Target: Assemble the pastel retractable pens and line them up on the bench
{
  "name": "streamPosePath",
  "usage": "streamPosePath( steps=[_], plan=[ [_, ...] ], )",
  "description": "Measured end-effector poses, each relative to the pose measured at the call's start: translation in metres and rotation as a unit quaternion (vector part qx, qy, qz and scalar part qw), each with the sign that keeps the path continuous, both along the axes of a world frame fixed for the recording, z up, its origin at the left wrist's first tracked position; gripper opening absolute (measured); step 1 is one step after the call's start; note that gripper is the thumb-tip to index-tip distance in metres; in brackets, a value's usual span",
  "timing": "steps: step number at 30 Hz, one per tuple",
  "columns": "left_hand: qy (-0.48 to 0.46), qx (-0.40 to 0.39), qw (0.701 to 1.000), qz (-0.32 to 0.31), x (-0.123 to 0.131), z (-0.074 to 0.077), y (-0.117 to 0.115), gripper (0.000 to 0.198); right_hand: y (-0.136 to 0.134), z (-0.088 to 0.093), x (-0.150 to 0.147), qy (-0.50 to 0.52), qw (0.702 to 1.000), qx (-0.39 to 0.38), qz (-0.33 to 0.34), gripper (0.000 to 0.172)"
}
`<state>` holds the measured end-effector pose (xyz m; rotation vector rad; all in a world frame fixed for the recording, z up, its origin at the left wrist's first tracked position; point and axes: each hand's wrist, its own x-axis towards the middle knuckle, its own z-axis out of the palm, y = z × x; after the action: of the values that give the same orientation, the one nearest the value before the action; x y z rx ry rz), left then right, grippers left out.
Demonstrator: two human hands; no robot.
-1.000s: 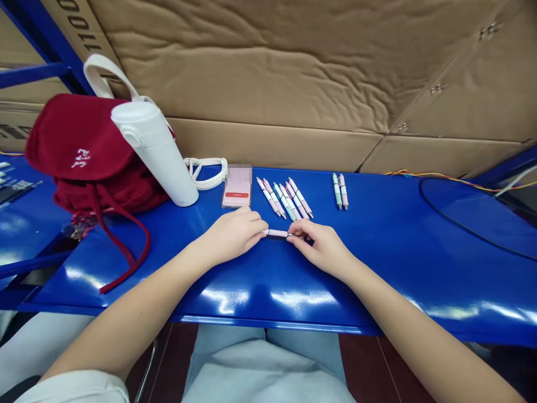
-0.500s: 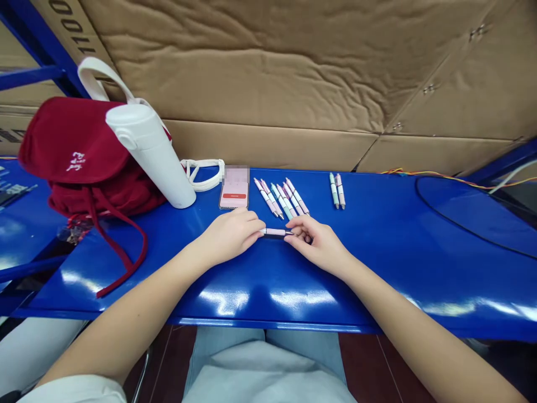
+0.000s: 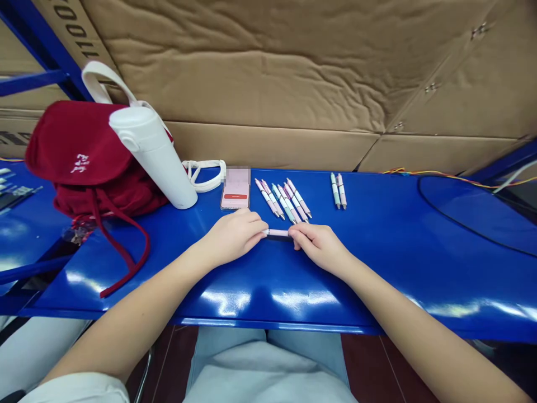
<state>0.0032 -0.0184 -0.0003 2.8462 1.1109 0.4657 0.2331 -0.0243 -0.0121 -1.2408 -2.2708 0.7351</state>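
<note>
A pale pink pen (image 3: pixel 278 233) lies level between my two hands, just above the blue tabletop (image 3: pixel 260 280). My left hand (image 3: pixel 235 235) is closed on its white end. The other end, with the tip, is hidden inside the closed fingers of my right hand (image 3: pixel 318 244). Just beyond my hands several pink, white and green pens (image 3: pixel 285 201) lie side by side at a slant. Farther right, two more pens (image 3: pixel 339 191) rest together, one greenish and one pinkish.
A phone (image 3: pixel 235 189) lies left of the pens. Behind it to the left, a white bottle (image 3: pixel 154 159) leans against a red backpack (image 3: pixel 84 151) with dangling cords. A black cable (image 3: pixel 455 221) curves across the right side. Cardboard (image 3: pixel 260 84) stands along the back edge.
My right hand's fingers have closed around the pen's tip end, which showed between them before. My left hand keeps its hold. The view has shifted slightly.
</note>
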Motion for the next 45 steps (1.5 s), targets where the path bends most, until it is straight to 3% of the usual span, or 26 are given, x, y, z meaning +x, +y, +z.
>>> streamPosePath(
  steps=[5, 9, 14, 17, 19, 22, 25, 27, 30, 33, 36, 45],
  plan=[
    [0.004, -0.005, 1.000, 0.012, -0.0004, 0.0006, 0.0003, 0.022, -0.0017, -0.0009, 0.0038, 0.018, 1.000, 0.014, -0.002, 0.038],
    [0.001, -0.011, 1.000, 0.007, -0.0011, -0.0005, 0.0003, 0.022, -0.0005, 0.0002, 0.0029, -0.014, 0.999, 0.049, 0.007, 0.012],
    [0.006, -0.010, 1.000, -0.003, 0.0002, -0.0004, -0.0008, 0.023, 0.0015, 0.0028, 0.0005, -0.048, 0.998, 0.039, 0.024, 0.026],
    [-0.003, -0.008, 1.000, -0.004, 0.0004, 0.0003, -0.0013, 0.023, -0.0001, 0.0023, 0.0010, -0.036, 0.999, 0.041, 0.005, 0.019],
    [-0.007, -0.008, 1.000, 0.000, 0.0000, 0.0005, -0.0012, 0.023, -0.0011, 0.0017, 0.0015, -0.020, 0.998, 0.052, -0.007, 0.023],
    [-0.005, -0.005, 1.000, 0.002, -0.0004, 0.0004, -0.0010, 0.023, -0.0007, 0.0021, 0.0013, -0.026, 0.998, 0.060, 0.007, 0.010],
    [-0.004, 0.002, 1.000, -0.004, 0.0004, 0.0006, -0.0012, 0.023, 0.0005, 0.0031, 0.0008, -0.044, 0.997, 0.051, 0.024, 0.023],
    [-0.006, 0.002, 1.000, -0.006, 0.0008, 0.0005, -0.0013, 0.023, 0.0001, 0.0031, 0.0011, -0.044, 0.998, 0.046, 0.016, 0.018],
    [-0.009, 0.000, 1.000, -0.001, 0.0004, -0.0001, -0.0010, 0.023, -0.0017, 0.0028, 0.0016, -0.030, 0.998, 0.059, -0.003, 0.025],
    [-0.008, 0.004, 1.000, -0.003, -0.0004, -0.0008, -0.0005, 0.023, -0.0023, 0.0041, 0.0010, -0.045, 0.997, 0.064, 0.010, 0.010],
    [-0.006, 0.010, 1.000, -0.011, -0.0005, -0.0009, -0.0005, 0.024, -0.0012, 0.0058, 0.0006, -0.070, 0.996, 0.051, 0.028, 0.022],
    [0.006, 0.057, 0.998, -0.009, 0.0041, -0.0011, -0.0022, 0.024, -0.0027, 0.0070, -0.0010, -0.136, 0.984, 0.099, 0.057, 0.021]
  ],
)
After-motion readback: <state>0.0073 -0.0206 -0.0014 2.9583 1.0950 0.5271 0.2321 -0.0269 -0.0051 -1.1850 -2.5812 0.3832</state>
